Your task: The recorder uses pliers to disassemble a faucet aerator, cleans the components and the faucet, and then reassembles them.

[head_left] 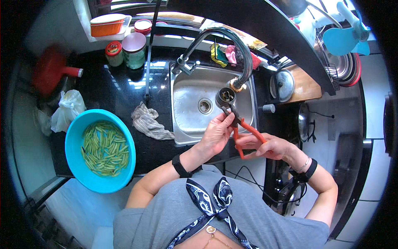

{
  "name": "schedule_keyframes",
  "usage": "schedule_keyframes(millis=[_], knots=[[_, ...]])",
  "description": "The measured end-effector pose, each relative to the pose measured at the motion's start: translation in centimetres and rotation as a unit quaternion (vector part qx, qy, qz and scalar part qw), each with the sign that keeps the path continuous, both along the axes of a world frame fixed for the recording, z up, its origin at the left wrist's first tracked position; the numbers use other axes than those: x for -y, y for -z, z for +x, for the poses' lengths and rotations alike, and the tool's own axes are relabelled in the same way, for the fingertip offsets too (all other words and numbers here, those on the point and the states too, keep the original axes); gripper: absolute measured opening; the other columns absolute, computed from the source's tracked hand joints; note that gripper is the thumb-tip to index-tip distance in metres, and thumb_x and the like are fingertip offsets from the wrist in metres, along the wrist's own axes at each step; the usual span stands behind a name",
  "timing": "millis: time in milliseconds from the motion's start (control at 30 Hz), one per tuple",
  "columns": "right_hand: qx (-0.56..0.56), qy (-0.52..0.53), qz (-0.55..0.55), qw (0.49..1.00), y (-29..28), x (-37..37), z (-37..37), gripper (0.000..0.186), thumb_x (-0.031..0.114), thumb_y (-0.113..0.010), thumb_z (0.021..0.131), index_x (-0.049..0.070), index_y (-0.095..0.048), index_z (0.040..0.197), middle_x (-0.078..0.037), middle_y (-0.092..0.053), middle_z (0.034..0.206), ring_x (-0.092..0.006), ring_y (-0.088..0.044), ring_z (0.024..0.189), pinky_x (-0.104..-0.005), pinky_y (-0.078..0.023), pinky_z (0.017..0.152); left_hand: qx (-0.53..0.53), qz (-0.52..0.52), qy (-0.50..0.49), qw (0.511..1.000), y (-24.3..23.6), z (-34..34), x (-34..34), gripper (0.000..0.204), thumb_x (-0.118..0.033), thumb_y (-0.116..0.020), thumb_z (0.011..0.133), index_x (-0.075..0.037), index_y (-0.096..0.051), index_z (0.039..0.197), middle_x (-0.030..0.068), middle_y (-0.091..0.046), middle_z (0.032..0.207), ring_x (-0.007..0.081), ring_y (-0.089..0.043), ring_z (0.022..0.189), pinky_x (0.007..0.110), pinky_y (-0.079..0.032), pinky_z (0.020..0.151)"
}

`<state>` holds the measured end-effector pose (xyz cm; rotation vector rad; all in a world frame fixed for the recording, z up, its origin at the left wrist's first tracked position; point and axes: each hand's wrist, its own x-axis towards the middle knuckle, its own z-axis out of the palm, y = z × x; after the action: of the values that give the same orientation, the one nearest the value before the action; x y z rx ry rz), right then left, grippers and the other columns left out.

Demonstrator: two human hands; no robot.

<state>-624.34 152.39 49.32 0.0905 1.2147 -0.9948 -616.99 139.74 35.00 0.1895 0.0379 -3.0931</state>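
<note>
My right hand (267,146) is wrapped around the orange handles of a pair of pliers (252,132), which are spread apart. The pliers' dark jaws point up and left, against the lower side of a dark round fitting (226,96). This fitting is hollow, with its open end facing up and small pieces showing inside. My left hand (218,132) pinches at the fitting's lower end, beside the jaws; its exact hold is partly hidden. Just above the fitting is the brass-coloured end (238,85) of the curved chrome faucet (224,32). Both hands are over the sink's right front part.
The steel sink (186,87) has a drain in its middle. A crumpled cloth (151,122) lies left of it. Further left stands a turquoise basin (74,159) with green pods. Jars (114,54), sponges (218,55) and a lidded pan (285,85) line the back and right.
</note>
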Motion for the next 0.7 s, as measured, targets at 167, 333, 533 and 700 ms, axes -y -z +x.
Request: schedule_keyframes(millis=[167,333,533,700], knots=[[-0.246,-0.092,0.079,0.962,-4.6,2.2,-1.0,0.092,-0.002,-0.050,0.050,0.014,-0.024,0.137,-0.005,-0.029,0.138,-0.0186,-0.027,0.126,-0.0385,-0.024,0.101,0.041,-0.010,0.003,0.999,-0.6,-0.1,0.9,0.024,-0.014,-0.060,0.081,-0.005,-0.055,0.102,0.0022,-0.058,0.092,0.0090,-0.055,0.078,0.018,-0.044,0.065],[-0.481,-0.293,0.136,0.815,-7.4,3.6,-3.3,0.091,0.001,-0.046,0.046,0.010,-0.028,0.134,-0.009,-0.030,0.137,-0.0261,-0.021,0.129,-0.0385,-0.014,0.107,0.100,-0.098,-0.010,0.990,0.8,0.1,1.6,0.025,-0.012,-0.064,0.079,-0.005,-0.054,0.101,-0.0047,-0.050,0.070,0.0000,-0.036,0.049,0.015,-0.023,0.037],[-0.636,-0.547,0.230,0.493,-6.1,5.1,-2.8,0.067,0.000,-0.044,0.066,0.018,-0.037,0.130,-0.024,-0.026,0.131,-0.0378,-0.025,0.124,-0.0525,-0.031,0.096,0.080,-0.187,0.040,0.978,-1.0,0.3,2.0,0.030,-0.014,-0.067,0.076,-0.002,-0.053,0.100,-0.0056,-0.047,0.066,-0.0008,-0.032,0.044,0.015,-0.019,0.035],[-0.701,-0.588,0.231,0.331,-4.7,4.9,-3.1,0.058,0.007,-0.051,0.069,0.018,-0.041,0.125,-0.024,-0.024,0.132,-0.0400,-0.024,0.124,-0.0681,-0.030,0.083,0.068,-0.184,0.091,0.976,-1.2,-0.2,0.6,0.029,-0.016,-0.064,0.079,-0.003,-0.052,0.103,-0.0078,-0.046,0.065,-0.0021,-0.030,0.044,0.016,-0.017,0.035]])
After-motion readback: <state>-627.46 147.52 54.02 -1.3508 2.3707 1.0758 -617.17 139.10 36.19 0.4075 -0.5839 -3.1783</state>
